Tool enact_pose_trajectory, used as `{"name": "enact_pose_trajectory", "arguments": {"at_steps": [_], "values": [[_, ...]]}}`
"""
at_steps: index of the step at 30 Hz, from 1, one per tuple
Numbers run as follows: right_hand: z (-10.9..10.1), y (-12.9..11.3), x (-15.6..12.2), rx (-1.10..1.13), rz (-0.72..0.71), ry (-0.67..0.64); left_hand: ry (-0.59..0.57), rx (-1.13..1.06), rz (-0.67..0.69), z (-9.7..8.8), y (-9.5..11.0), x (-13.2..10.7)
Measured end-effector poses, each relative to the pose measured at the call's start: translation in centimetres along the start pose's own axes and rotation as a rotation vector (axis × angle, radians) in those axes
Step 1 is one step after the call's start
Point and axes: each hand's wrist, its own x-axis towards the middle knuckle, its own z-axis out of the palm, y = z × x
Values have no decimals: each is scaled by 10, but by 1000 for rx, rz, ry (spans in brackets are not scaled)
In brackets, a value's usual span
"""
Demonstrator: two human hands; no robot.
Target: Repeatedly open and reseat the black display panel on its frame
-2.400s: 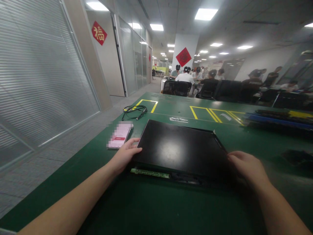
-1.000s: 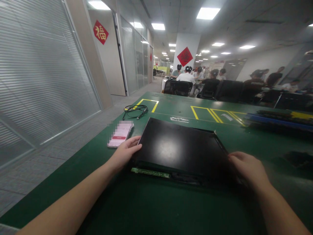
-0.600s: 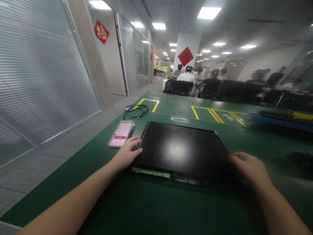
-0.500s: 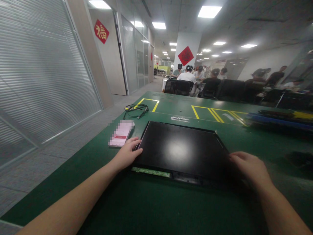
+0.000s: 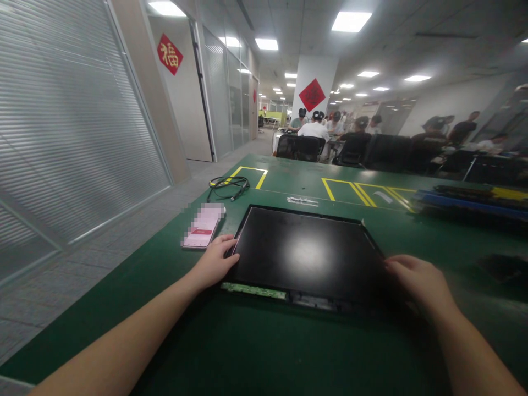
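Screen (image 5: 307, 253) lowered to the desk (image 5: 247, 341), left hand (image 5: 214, 264) and right hand (image 5: 416, 283) fingers (image 5: 396, 263) gripping its side edges.

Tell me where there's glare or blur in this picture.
Head view: a soft white glare patch from the ceiling lights sits on the panel; the phone is pixelated at its top; far people are blurred; the blinds bow with lens distortion.

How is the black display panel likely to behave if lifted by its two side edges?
Probably stiff: the display panel is a thin flat slab. Its glossy face reflects a ceiling light, so likely slippery. The exposed circuit strip along its near edge suggests fragility.
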Motion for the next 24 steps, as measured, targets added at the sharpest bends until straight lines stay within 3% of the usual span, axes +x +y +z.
{"name": "enact_pose_trajectory", "arguments": {"at_steps": [14, 24], "values": [[5, 13, 9, -31, -69, 20, 7, 22, 41, 2, -3, 1], [6, 5, 3, -85, -37, 48, 25, 11, 56, 3, -1, 0]]}}
